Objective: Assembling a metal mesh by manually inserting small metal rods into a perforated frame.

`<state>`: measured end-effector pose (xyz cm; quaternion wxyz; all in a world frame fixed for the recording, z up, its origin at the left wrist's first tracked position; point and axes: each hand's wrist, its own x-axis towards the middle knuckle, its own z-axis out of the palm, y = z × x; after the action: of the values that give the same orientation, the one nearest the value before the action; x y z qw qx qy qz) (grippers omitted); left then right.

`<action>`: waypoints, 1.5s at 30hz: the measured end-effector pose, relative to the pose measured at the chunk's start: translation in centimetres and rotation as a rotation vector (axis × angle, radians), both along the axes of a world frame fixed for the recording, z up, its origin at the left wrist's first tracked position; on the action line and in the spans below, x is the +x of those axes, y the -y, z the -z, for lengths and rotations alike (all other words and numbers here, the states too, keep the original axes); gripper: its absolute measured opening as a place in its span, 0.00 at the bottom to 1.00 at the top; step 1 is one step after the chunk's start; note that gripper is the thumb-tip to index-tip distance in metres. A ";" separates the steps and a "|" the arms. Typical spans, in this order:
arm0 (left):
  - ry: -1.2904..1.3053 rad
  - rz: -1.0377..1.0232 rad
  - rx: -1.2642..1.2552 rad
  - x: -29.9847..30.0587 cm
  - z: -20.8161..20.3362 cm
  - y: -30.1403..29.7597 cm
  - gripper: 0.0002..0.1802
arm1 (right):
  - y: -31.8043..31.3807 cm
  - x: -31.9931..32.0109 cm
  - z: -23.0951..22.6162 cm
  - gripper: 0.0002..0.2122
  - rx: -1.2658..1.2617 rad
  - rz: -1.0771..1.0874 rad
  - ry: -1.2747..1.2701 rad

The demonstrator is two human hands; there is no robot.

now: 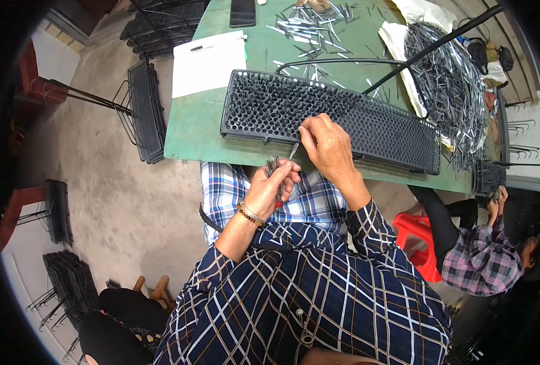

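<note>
— Concrete floor (111, 182) at the left, spare racks (148, 115) beyond the table's end. Why over there?

— Likely parked out of the way, well apart from the work on the green table (184, 134).

— Next, paper (206, 76) with a pen (197, 48) on top, and a phone (243, 13) just beyond. Why at the left end?

— Perhaps to leave the near edge to the rack (376, 131).

— And the left hand (276, 182)?

— Closed around a bunch of thin rods (271, 165), low beside the near edge, one sticking out toward the rack. Probably held so for a short reach.

— Right hand (327, 149) curled over the rack's near side, thumb and forefinger close together. Pinching anything?

— Cannot tell; too small and partly hidden at the fingertips.

— Why such a lie for the rack?

— Set lengthwise along the near side, holes facing up, long handle (428, 52) leading far right, perhaps to stay clear of both hands.

— Behind, loose rods (309, 36); farther right, a big heap (446, 85) on white cloth (394, 42).

— Probably laid on cloth to keep together.

— Farthest right, a red stool (416, 240) and a co-worker (480, 258) in checks, bent toward another rack (489, 175).
</note>
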<state>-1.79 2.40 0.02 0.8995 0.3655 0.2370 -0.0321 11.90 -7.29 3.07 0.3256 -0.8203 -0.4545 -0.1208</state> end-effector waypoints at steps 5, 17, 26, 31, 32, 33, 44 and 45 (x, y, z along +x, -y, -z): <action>0.005 0.015 -0.016 0.0 0.5 0.3 0.13 | -0.3 -0.3 0.2 0.03 0.042 0.050 -0.023; -0.018 0.053 -0.020 0.2 0.7 0.6 0.14 | 1.0 -0.1 0.8 0.03 0.074 0.067 -0.124; 0.013 0.046 -0.004 0.3 0.7 0.9 0.14 | 2.7 -0.6 0.1 0.07 0.116 0.044 -0.459; 0.066 0.085 0.049 0.8 0.1 1.6 0.15 | 3.6 -2.0 -0.3 0.06 0.264 -0.031 -1.093; 0.054 0.104 0.035 0.9 0.2 1.6 0.15 | 3.7 -1.9 -0.5 0.06 0.272 0.003 -1.086; 0.043 0.123 0.021 0.9 0.2 1.7 0.15 | 3.8 -1.7 -0.6 0.07 0.280 0.037 -1.079; -0.096 0.167 0.000 0.6 0.9 1.4 0.19 | 2.1 0.8 0.2 0.07 0.331 0.110 -0.367; -0.077 0.169 -0.020 0.5 1.1 1.2 0.18 | 2.1 0.8 0.1 0.07 0.309 0.100 -0.322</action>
<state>-1.28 1.16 -1.08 0.8875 0.3738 0.2393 -0.1243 12.65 -9.43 2.93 0.5093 -0.7909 -0.3315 -0.0723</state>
